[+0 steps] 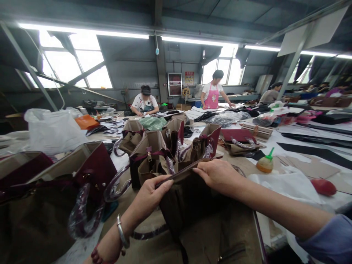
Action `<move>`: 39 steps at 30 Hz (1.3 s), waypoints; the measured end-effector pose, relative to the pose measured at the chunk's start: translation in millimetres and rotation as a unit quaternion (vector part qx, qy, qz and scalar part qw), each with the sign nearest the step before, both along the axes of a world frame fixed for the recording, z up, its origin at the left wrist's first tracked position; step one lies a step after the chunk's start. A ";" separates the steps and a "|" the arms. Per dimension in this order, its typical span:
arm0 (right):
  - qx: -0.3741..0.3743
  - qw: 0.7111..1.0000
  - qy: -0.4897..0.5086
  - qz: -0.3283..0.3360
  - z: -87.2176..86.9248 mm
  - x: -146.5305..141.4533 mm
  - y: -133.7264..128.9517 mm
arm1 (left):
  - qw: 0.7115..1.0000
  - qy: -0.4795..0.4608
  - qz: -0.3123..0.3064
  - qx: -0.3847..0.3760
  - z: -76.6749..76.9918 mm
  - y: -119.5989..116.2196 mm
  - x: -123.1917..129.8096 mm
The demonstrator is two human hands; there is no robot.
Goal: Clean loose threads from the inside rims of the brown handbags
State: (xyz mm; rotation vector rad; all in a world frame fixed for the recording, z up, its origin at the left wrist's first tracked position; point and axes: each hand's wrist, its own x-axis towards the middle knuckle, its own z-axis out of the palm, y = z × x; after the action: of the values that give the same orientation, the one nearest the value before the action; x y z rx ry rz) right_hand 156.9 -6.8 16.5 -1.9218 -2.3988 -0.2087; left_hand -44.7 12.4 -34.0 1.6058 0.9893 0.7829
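Note:
A dark brown bag point(192, 201) stands at the front centre, its upper edge pinched between both hands. My left hand point(154, 192) grips that edge on the left, thumb on top; a silver bangle circles the wrist. Farther right along the same edge, my right hand point(216, 176) holds it between thumb and fingers. The bag's lower part is dark and hard to make out. Just behind it stands an open tan and maroon bag point(151, 161) with a zipper pull. Plastic-wrapped handles point(118, 187) stick out to the left.
Large maroon bags point(96, 165) stand at the left, near a white plastic bag point(55, 128). To the right are a glue bottle point(265, 164) with a green nozzle, a red object point(323, 186) and clear plastic. Two people work across the table among piles of material.

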 end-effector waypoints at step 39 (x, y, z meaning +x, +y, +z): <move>0.004 0.999 -0.002 -0.035 -7.4 -1.6 10.7 | 0.999 -0.050 -0.012 -0.019 -9.7 9.1 -2.8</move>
State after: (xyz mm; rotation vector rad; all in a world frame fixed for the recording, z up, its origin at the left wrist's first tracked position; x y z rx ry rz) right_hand 155.3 4.0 9.1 -2.0046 -2.3318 -0.2267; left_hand -47.5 21.5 -43.8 1.5291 0.9073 0.8153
